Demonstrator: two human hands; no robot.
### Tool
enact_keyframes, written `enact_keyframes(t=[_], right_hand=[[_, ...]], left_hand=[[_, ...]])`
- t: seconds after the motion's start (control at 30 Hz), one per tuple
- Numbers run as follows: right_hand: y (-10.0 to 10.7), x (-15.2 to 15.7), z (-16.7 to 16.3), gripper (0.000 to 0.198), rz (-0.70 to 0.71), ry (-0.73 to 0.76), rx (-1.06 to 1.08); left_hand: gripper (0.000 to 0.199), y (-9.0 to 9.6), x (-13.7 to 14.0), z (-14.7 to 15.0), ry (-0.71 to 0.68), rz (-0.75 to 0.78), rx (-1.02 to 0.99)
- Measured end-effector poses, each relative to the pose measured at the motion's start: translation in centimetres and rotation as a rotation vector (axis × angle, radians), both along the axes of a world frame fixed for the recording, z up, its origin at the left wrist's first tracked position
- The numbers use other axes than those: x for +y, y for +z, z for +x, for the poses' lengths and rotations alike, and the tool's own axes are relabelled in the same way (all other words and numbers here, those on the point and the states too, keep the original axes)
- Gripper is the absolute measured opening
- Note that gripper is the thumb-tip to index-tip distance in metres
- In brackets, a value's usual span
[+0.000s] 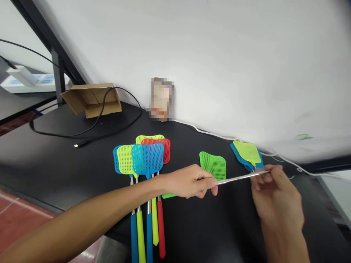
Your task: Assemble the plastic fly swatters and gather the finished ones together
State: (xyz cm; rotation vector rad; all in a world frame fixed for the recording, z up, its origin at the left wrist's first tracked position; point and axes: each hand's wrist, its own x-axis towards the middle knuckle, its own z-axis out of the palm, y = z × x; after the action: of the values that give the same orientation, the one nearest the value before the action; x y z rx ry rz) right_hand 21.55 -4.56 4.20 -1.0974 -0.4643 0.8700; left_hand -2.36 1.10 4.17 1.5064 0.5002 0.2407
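Observation:
My left hand (192, 181) is closed around one end of a thin metal rod (241, 178), which looks like a telescopic fly swatter's shaft. My right hand (276, 201) pinches the rod's other end between thumb and fingers. Just behind my left hand lies a green mesh swatter head (213, 164); whether it joins this rod I cannot tell. A bit of green (168, 196) shows under my left wrist. Beyond my right fingers, a yellow-green swatter head (248, 151) overlaps blue ones (237, 155). Under my left forearm lie several fly swatters (149, 157) with blue, yellow-green and red handles.
On the black table (186, 226) an open cardboard box (102, 100) stands at the back left, with a black cable (68, 137) looped before it. A blurred-out package (162, 98) leans on the white wall (219, 54). A white cable (208, 132) runs along the wall's foot.

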Motion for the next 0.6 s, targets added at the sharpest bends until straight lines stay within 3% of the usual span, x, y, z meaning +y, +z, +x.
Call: enact_keyframes(t=[0.1, 0.23, 0.43, 0.6], right_hand=[[0.1, 0.2, 0.5, 0.017, 0.033, -0.045, -0.008], [-0.6, 0.2, -1.5, 0.018, 0.020, -0.016, -0.053], [-2.1, -1.7, -6.6, 0.023, -0.126, 0.313, -0.130], [-2.2, -1.9, -6.8, 0.027, -0.138, 0.341, -0.232]], left_hand=[[0.037, -0.2, 0.1, -0.1, -0.004, 0.013, 0.003], [0.035, -0.8, 0.1, -0.1, 0.043, 0.038, -0.023], [0.039, -0.8, -0.2, 0.2, 0.114, 0.009, -0.050], [0.040, -0.7, -0.4, 0.2, 0.128, -0.002, -0.069]])
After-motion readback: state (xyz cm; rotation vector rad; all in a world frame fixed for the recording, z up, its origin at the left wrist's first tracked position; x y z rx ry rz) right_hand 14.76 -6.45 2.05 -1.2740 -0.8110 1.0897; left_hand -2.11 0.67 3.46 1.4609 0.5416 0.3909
